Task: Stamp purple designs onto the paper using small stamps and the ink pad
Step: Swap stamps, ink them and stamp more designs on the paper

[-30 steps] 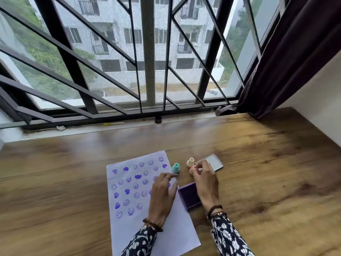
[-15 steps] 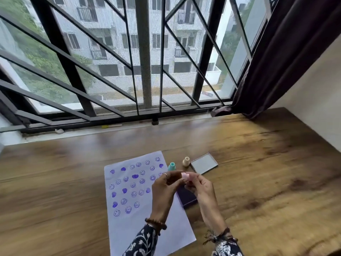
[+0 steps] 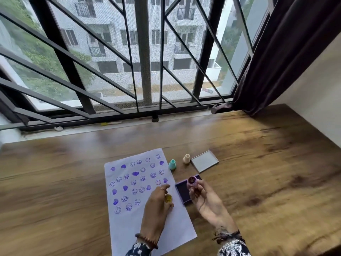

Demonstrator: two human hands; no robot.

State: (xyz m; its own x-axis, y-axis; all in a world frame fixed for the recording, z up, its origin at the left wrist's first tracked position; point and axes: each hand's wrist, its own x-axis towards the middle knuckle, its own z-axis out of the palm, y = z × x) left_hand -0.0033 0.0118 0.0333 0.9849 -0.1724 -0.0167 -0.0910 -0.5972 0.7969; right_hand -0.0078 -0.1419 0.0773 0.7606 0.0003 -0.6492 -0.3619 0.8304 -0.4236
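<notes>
A white paper (image 3: 129, 228) lies on the wooden table, its upper half covered with purple smiley and heart prints. Right of it sits the open purple ink pad (image 3: 181, 192). My right hand (image 3: 206, 202) holds a small lilac stamp (image 3: 191, 182) just above the pad's far end, its inked face turned up towards me. My left hand (image 3: 156, 211) hovers over the paper's right side, pinching a small yellow piece (image 3: 168, 198); whether it is a cap or a stamp I cannot tell.
A teal stamp (image 3: 172, 164) and a beige stamp (image 3: 186, 158) stand upright beyond the pad. The pad's grey lid (image 3: 204, 160) lies beside them. A barred window runs along the table's far edge, and a dark curtain (image 3: 276, 61) hangs at the right.
My hands, joined around the lilac stamp half a second ago, have come apart. The right hand has turned the stamp face up, and the left hand now holds a yellow piece over the paper.
</notes>
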